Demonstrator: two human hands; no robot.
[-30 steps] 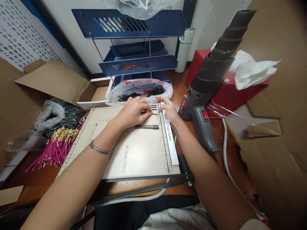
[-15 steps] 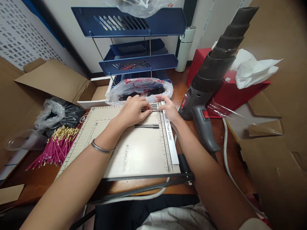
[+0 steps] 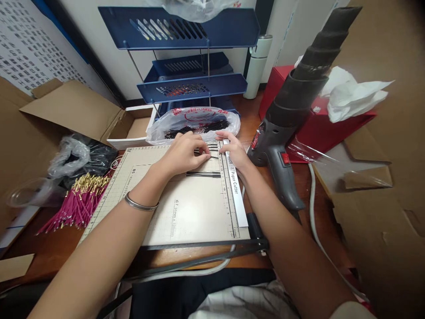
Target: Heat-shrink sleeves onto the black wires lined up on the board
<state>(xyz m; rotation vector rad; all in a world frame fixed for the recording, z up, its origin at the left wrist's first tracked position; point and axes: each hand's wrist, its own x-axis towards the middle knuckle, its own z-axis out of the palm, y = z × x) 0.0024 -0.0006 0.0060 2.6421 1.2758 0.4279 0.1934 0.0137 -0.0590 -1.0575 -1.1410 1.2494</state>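
the left hand [image 3: 186, 153] has thumb and index fingertip together on a thin black strand [image 3: 214, 157], whose end points toward the right hand [image 3: 234, 153]. that hand's thumb and index finger are apart, at the paper cutter's far right corner. the strand is over the board of the paper cutter [image 3: 195, 212], near that corner, with more short black strands [image 3: 212, 147] beside it. nearer the board's middle, by the right edge, a black bundle [image 3: 203, 174] lies flat. a white strip [image 3: 237, 195] runs along the right edge. just past the far edge sits a plastic bag [image 3: 194, 116] with dark strands inside. on the table [image 3: 250, 110], pink strands [image 3: 78, 206] with gold ends lie left of the cutter, a heat gun [image 3: 282, 128] right of it.
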